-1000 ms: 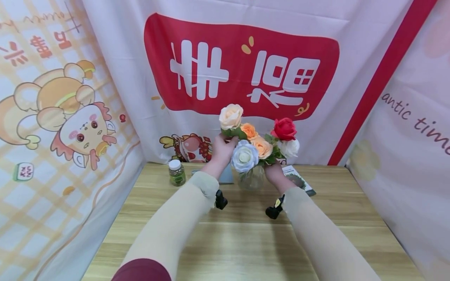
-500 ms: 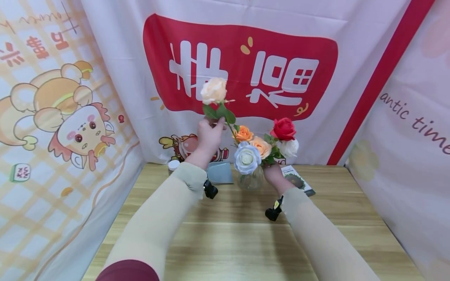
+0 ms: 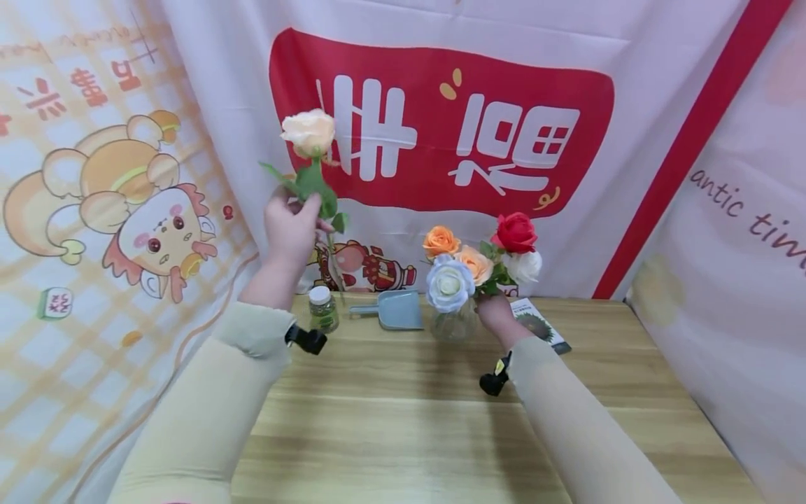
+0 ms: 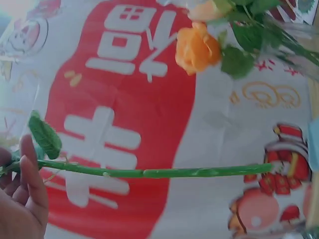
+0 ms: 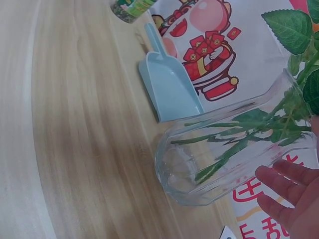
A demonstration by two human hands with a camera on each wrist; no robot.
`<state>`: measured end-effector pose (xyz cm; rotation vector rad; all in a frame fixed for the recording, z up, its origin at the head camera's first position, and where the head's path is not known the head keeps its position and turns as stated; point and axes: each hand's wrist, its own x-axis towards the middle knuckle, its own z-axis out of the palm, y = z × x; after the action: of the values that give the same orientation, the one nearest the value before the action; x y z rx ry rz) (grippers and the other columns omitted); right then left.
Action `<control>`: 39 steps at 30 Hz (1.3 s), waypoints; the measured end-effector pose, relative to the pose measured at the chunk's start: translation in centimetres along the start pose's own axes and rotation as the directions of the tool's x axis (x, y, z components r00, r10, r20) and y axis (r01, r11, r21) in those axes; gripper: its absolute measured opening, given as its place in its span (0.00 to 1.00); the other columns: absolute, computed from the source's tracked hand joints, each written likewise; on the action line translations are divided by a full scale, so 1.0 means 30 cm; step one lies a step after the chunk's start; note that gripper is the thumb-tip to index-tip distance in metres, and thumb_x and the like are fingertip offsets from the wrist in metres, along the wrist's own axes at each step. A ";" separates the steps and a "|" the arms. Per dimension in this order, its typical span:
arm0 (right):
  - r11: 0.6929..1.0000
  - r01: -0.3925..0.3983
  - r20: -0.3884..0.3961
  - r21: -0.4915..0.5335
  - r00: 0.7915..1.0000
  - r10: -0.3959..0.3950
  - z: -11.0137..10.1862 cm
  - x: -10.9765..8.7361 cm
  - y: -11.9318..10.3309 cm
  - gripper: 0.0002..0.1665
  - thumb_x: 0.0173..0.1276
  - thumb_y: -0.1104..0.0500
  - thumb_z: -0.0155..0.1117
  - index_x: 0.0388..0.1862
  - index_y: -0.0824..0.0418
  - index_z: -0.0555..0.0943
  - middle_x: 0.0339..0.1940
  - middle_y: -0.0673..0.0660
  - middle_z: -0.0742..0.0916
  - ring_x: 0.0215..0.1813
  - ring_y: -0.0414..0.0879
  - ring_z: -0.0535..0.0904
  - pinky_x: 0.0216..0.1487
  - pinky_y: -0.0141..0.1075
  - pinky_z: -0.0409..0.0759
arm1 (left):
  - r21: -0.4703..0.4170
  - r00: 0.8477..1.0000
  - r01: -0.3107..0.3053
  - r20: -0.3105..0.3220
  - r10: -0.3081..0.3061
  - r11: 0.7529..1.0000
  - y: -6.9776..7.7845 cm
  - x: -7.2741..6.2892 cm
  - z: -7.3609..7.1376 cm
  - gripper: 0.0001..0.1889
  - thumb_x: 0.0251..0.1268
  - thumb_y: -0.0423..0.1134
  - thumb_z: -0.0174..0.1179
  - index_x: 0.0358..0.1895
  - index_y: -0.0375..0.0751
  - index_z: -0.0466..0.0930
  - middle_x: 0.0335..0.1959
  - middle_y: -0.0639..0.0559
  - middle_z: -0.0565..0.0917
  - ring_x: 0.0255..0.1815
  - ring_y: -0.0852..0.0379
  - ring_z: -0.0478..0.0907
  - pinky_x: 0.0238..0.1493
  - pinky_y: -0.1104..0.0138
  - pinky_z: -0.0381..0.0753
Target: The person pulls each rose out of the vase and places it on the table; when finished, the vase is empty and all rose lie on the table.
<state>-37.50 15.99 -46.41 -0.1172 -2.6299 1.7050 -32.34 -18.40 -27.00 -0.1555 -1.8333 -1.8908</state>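
In the head view, my left hand (image 3: 290, 224) pinches the green stem of a cream rose (image 3: 310, 131), held upright in the air at the left. Its bare stem end shows in the left wrist view, apart from everything. My right hand (image 3: 496, 315) is at the neck of a clear glass vase (image 5: 192, 164), thumb and fingers on either side, partly hidden by leaves. In the vase stand an orange rose (image 3: 441, 241), a peach rose (image 3: 475, 264), a pale blue rose (image 3: 450, 283), a red rose (image 3: 514, 232) and a white rose (image 3: 522, 266).
A light blue dustpan (image 3: 400, 310) lies left of the vase on the wooden table (image 3: 378, 420). Beside it stands a small jar (image 3: 324, 311) with a white lid. A printed card or booklet (image 3: 541, 325) lies right of the vase. Printed cloth (image 3: 441, 140) hangs behind.
My left hand has drawn the cream rose up out of the bunch and carried it left. My right hand has stayed at the vase.
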 end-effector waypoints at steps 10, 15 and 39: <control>0.999 -0.004 0.017 0.053 1.000 0.003 -0.044 0.003 0.021 0.29 0.80 0.58 0.44 0.75 0.68 0.60 0.70 0.70 0.70 0.64 0.65 0.72 0.59 0.50 0.76 | 0.309 0.946 0.312 -0.008 -0.325 0.898 -0.264 -0.129 -0.279 0.25 0.71 0.36 0.60 0.65 0.28 0.68 0.50 0.34 0.80 0.26 0.61 0.79 0.32 0.68 0.83; 1.000 -0.013 0.007 -0.008 1.000 0.013 -0.042 0.004 0.011 0.29 0.80 0.56 0.45 0.75 0.67 0.63 0.69 0.71 0.72 0.57 0.65 0.78 0.54 0.47 0.78 | 0.547 0.904 0.389 -0.074 -0.420 0.741 -0.455 -0.202 -0.432 0.17 0.69 0.37 0.61 0.51 0.23 0.79 0.39 0.39 0.82 0.32 0.53 0.76 0.32 0.65 0.77; 1.000 -0.013 0.029 -0.002 1.000 0.013 -0.002 -0.004 0.001 0.28 0.81 0.57 0.45 0.74 0.67 0.62 0.70 0.71 0.70 0.56 0.67 0.77 0.50 0.45 0.79 | 0.690 0.791 0.501 -0.121 -0.600 0.522 -0.813 -0.399 -0.569 0.30 0.66 0.41 0.60 0.62 0.19 0.68 0.59 0.22 0.71 0.57 0.29 0.71 0.57 0.44 0.72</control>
<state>-37.36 16.05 -46.40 -0.1102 -2.6572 1.7205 -27.86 -32.34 -55.56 0.6720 -2.8078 -1.3680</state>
